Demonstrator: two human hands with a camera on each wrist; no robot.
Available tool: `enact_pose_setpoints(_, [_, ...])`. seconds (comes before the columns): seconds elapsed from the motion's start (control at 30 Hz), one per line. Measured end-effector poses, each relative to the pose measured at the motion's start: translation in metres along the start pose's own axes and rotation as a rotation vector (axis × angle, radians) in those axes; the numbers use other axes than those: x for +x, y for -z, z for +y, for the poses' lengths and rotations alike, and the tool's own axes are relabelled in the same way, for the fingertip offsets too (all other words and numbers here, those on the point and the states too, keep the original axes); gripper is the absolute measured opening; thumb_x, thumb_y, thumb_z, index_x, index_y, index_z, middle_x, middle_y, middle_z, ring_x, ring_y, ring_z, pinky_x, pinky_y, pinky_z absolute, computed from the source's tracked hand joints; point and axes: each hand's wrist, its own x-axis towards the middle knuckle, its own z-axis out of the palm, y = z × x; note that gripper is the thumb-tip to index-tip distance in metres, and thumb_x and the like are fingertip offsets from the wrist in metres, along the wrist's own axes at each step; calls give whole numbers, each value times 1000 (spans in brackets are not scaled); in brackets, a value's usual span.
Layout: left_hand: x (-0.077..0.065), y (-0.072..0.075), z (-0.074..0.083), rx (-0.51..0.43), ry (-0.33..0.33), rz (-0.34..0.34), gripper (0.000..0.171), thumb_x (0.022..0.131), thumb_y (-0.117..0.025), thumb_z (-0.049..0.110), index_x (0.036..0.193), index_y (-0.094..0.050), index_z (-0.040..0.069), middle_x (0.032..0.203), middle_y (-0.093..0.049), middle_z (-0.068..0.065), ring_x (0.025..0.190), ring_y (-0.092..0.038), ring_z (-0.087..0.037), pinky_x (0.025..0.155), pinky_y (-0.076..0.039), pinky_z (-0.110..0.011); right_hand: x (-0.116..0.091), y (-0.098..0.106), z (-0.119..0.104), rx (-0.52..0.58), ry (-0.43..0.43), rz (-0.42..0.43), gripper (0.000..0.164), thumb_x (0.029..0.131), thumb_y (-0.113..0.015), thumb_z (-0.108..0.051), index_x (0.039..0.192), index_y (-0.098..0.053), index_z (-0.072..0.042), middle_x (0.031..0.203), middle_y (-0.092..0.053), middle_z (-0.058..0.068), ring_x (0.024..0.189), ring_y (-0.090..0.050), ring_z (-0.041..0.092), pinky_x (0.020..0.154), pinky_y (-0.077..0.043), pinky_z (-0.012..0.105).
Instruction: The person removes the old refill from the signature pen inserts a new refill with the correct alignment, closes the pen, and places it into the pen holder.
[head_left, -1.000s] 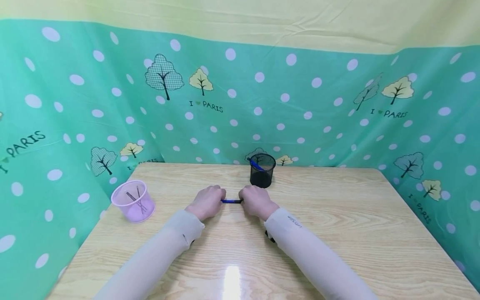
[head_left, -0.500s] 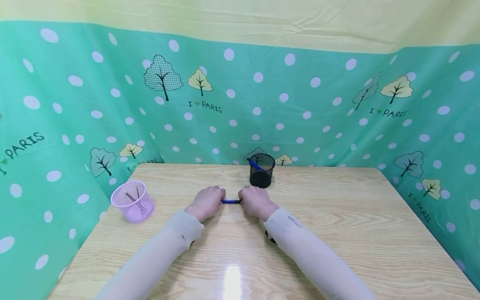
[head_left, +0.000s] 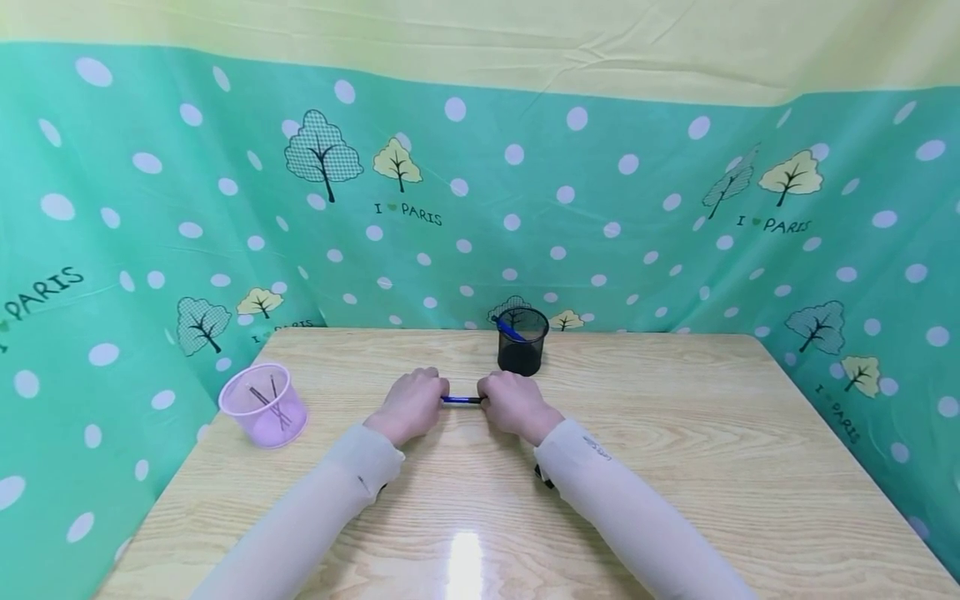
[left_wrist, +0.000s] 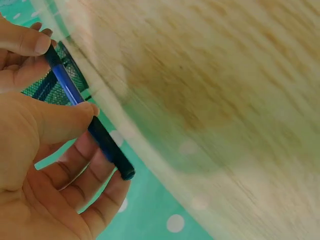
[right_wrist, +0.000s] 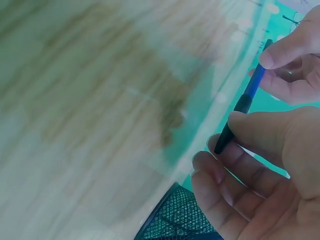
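A pen with a blue barrel and dark ends point(head_left: 461, 400) is held level between both hands, over the table's middle. My left hand point(head_left: 411, 406) pinches its left part between thumb and fingers; in the left wrist view the dark end of the pen point(left_wrist: 111, 145) lies across the curled fingers. With thumb and fingertips my right hand point(head_left: 517, 405) pinches the other end, by the dark grip point(right_wrist: 243, 103). Just behind the right hand stands a black mesh pen cup point(head_left: 521, 354) with a blue pen point(head_left: 510, 330) leaning in it.
At the left edge of the wooden table point(head_left: 697, 433) stands a lilac mesh cup point(head_left: 258, 417) with a few thin dark sticks inside. A green dotted curtain point(head_left: 480, 217) hangs behind the table and along its sides.
Both hands keep their hold on the pen. The left hand and the pen have risen very slightly in the head view, and the whole view has shifted a little.
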Motion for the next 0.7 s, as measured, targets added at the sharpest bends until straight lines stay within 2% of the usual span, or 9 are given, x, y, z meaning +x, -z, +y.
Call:
enact_pose_setpoints(0.27, [-3, 5, 5, -13, -3, 44, 11, 84, -69, 5, 95, -71, 9, 85, -60, -4, 77, -53, -20, 72, -46, -34, -6, 2, 3, 27, 14, 36, 6, 88, -67, -15, 91, -72, -17, 85, -62, -4, 79, -57, 13, 65, -49, 33])
enact_pose_setpoints(0.53, [-4, 6, 10, -8, -38, 105, 11, 84, -68, 4, 93, -71, 10, 84, -62, -4, 77, -54, -20, 72, -46, -34, -15, 5, 9, 71, 33, 92, 9, 87, -65, -13, 91, -72, -18, 84, -60, -5, 77, -58, 12, 64, -49, 32])
enact_pose_setpoints(0.7, [-7, 7, 15, -6, -48, 118, 12, 83, -71, 5, 94, -71, 10, 85, -62, -4, 78, -54, -20, 72, -46, -34, -18, 4, 13, 81, 49, 100, 9, 87, -64, -13, 91, -71, -18, 82, -58, -6, 75, -56, 10, 62, -48, 31])
